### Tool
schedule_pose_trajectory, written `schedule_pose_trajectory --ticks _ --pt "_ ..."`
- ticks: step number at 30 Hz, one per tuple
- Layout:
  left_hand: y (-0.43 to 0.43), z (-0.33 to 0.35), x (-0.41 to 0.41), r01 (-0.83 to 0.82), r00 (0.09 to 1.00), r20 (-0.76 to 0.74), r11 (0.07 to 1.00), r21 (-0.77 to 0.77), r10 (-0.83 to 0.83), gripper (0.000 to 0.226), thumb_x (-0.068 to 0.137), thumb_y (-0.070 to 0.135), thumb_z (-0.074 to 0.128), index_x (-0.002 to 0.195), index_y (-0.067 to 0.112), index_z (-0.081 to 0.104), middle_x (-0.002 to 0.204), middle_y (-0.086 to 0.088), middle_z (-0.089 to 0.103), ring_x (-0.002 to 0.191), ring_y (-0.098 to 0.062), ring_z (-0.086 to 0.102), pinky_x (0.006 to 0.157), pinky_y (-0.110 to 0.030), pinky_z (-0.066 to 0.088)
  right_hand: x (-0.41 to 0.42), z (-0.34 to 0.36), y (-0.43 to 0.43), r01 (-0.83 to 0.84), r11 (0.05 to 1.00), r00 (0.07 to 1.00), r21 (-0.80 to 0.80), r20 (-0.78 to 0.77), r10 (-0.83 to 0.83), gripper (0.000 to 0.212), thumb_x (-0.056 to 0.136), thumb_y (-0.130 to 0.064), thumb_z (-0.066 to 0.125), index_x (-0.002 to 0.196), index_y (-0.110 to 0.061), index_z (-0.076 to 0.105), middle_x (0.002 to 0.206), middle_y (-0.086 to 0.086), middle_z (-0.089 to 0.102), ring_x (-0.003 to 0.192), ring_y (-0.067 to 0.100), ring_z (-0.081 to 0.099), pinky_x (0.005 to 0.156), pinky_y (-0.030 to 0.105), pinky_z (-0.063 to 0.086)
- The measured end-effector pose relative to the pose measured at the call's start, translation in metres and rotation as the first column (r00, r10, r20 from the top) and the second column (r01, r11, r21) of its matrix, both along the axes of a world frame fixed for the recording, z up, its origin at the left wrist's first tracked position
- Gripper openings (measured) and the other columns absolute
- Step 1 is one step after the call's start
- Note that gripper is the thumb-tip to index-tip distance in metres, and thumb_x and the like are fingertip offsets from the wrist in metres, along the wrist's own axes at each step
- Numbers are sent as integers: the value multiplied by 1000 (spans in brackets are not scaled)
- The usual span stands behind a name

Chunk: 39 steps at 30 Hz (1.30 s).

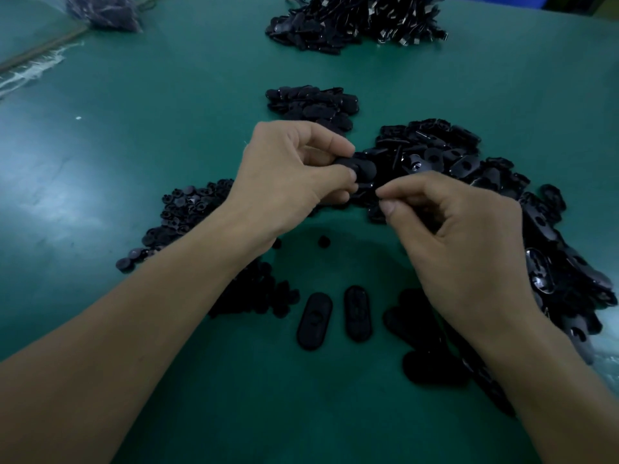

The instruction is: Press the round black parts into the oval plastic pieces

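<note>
My left hand [294,172] grips a black oval plastic piece [363,169] between thumb and fingers, above the green table [167,128]. Just right of it, my right hand [449,229] has thumb and forefinger pinched together; whether a round black part sits between them cannot be told. A heap of round black parts [187,209] lies under and left of my left forearm. A big heap of oval pieces [469,162] spreads behind and to the right of my right hand. Two oval pieces [315,321] [357,313] lie flat side by side near the front.
A smaller pile of oval pieces [311,105] lies behind my left hand. At the far edge sits a large mound of black parts with metal bits [361,25]. A plastic bag with dark parts [104,11] lies at the back left. More ovals [432,366] lie under my right wrist.
</note>
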<state>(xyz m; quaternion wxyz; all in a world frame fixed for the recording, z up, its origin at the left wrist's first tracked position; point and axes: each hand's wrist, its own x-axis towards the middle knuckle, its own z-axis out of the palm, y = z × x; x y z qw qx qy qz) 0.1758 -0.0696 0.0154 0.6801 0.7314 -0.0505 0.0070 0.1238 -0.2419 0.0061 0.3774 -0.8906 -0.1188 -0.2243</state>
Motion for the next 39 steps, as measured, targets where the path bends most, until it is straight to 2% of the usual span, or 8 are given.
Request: schedule_pose_trajectory --ticks 7,13,19,22,26,29,32,39 --pt "-6 2 -7 96 995 -1 995 29 -96 21 81 -10 73 89 8 71 76 -13 76 70 -20 76 65 -24 60 3 2 1 10 948 1000 317 -26 -2 16 91 -16 72 93 -32 74 81 -16 72 77 6 69 68 13 52" --pt "-10 3 -11 156 987 36 987 39 -157 21 79 -9 75 88 9 73 78 -14 76 73 -27 75 70 -33 64 5 0 1 6 907 996 421 -81 32 20 87 -12 76 85 -32 72 78 -13 74 72 7 71 67 17 53" --pt "-10 2 -11 154 985 69 985 82 -160 20 77 -4 80 86 13 74 80 -10 77 77 -28 76 76 -40 63 6 -1 0 21 909 996 416 -91 18 22 85 -15 77 82 -32 64 77 -10 72 70 11 70 65 21 55" --pt "-10 2 -11 151 983 88 983 109 -161 21 76 -2 81 85 16 75 80 -7 77 77 -24 76 78 -42 63 5 -1 0 34 913 996 407 -95 5 27 84 -18 77 77 -35 56 79 -3 72 70 16 70 66 30 58" --pt "-11 1 -11 160 978 114 976 146 -177 22 75 -4 81 86 14 75 82 -6 78 78 -20 75 80 -38 62 5 -1 -2 68 919 992 388 -128 -20 28 82 -19 77 73 -35 55 81 1 72 72 24 70 68 47 60" --pt "-13 -1 -11 158 970 150 964 213 -192 23 76 -5 79 87 15 74 83 -2 77 77 -12 75 77 -29 61 4 2 -2 87 925 987 370 -155 -31 33 81 -18 78 69 -36 54 80 4 72 71 31 69 64 51 58" --pt "-15 -3 -14 120 954 226 942 315 -197 23 77 -2 77 87 18 73 80 6 75 72 -4 72 68 -18 56 4 2 -1 106 943 985 316 -166 -55 36 82 -16 80 67 -30 50 75 9 71 67 36 67 56 52 55" --pt "-15 -5 -15 73 903 341 875 478 -261 23 79 -1 75 94 16 74 83 11 72 74 -3 69 70 -29 58 0 2 1 99 985 991 138 -104 -85 37 83 -11 78 68 -26 48 64 0 65 60 25 64 53 39 50"
